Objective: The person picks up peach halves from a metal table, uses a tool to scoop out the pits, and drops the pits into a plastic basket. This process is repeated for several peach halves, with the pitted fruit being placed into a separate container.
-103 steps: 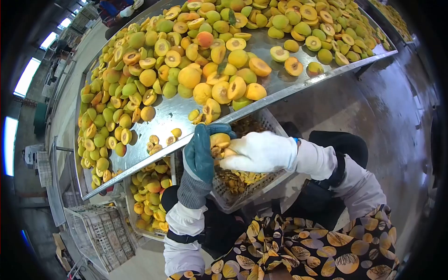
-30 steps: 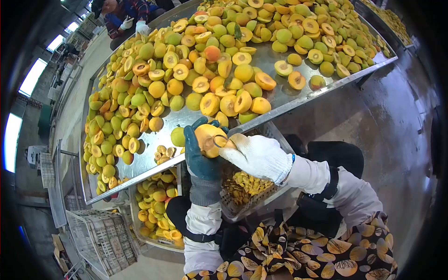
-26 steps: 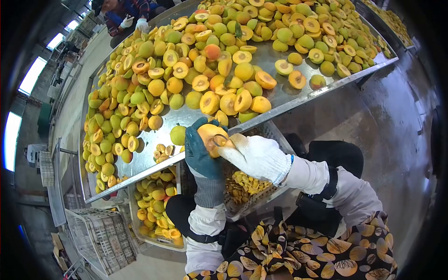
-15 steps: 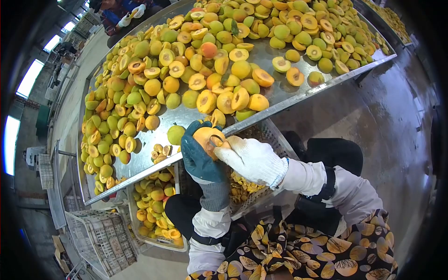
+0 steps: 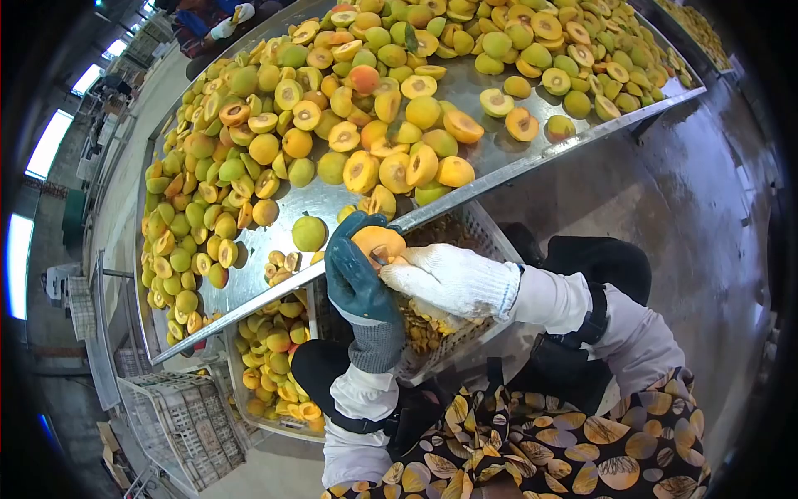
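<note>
A halved yellow fruit (image 5: 376,241) rests in the green rubber glove of my left hand (image 5: 359,270), cut side up. My right hand (image 5: 453,280), in a white knit glove, is closed at the fruit's cut face. A small tool seems to be between its fingers, mostly hidden. Both hands are just off the near edge of a metal table (image 5: 532,166). Halved fruits (image 5: 360,172) lie heaped on the table, and a single fruit (image 5: 308,234) lies left of my left hand.
Below the table edge stand a crate of fruit halves (image 5: 278,349) and a crate with small brown pieces (image 5: 499,241). Stacked crates (image 5: 187,424) stand at lower left. Across the table are another person's gloved hands (image 5: 233,21).
The fruit has tilted in my left hand, showing more of its cut face. My right hand has shifted slightly at the fruit, and the view has moved a little.
</note>
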Motion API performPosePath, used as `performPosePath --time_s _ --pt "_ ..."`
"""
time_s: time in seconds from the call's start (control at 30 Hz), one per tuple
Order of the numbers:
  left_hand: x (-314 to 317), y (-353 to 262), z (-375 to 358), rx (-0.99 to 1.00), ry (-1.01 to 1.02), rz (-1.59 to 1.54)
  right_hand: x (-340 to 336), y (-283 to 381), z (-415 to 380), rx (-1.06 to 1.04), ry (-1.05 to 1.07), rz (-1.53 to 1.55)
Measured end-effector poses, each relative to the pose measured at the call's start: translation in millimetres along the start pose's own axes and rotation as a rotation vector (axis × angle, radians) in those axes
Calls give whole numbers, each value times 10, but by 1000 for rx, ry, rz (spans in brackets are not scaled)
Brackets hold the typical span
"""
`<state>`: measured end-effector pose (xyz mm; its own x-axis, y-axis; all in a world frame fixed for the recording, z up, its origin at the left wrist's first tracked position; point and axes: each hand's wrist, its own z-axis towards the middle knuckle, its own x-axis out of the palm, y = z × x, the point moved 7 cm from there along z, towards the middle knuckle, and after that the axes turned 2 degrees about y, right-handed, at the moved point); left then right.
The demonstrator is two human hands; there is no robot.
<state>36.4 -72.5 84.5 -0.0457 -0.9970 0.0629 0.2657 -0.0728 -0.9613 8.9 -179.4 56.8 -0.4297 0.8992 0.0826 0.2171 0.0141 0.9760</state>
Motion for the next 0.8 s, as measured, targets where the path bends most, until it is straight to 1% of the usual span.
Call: performPosePath --time_s 0.03,0.1,0.17,0.23,0.3,0.33,0.37,0.4,0.47,0.5,0.53,0.57,0.6,0.63,0.7,0.73,0.8 --pt "7 11 7 -3 25 -28 16 7 -2 6 32 52" --pt "-1 51 2 -12 74 -83 121 -35 -165 252 275 571" --pt "5 55 11 -23 124 -104 152 -76 -200 342 338 746" --pt "11 84 61 -49 171 -81 65 -34 -191 256 203 318" --pt "6 186 59 -113 215 -12 138 -51 -227 281 252 507" --pt "-6 204 64 -91 197 24 175 -59 -241 287 273 608" --pt "40 178 90 -52 227 11 161 -57 -246 288 285 701" --pt "63 149 74 -23 253 -4 253 -76 -230 382 438 1013" --pt "34 58 69 43 294 -23 190 -146 -256 373 372 786" --pt "42 34 115 63 347 60 136 -120 -236 362 340 663" --pt "33 24 146 75 401 143 39 -128 -174 275 276 301" --pt "11 19 158 82 448 226 -127 -25 -34 -81 76 -296" --pt "14 52 189 134 514 264 -149 81 -40 -265 -48 -595" --pt "-33 126 198 23 541 191 -132 201 -97 -452 -183 -889" --pt "-91 231 170 -205 588 42 -81 269 -128 -407 -193 -1143" --pt "-172 181 163 -139 584 179 -39 309 -132 -385 -196 -1266" --pt "-497 29 146 -62 468 264 -6 356 -162 -456 -241 -1281"
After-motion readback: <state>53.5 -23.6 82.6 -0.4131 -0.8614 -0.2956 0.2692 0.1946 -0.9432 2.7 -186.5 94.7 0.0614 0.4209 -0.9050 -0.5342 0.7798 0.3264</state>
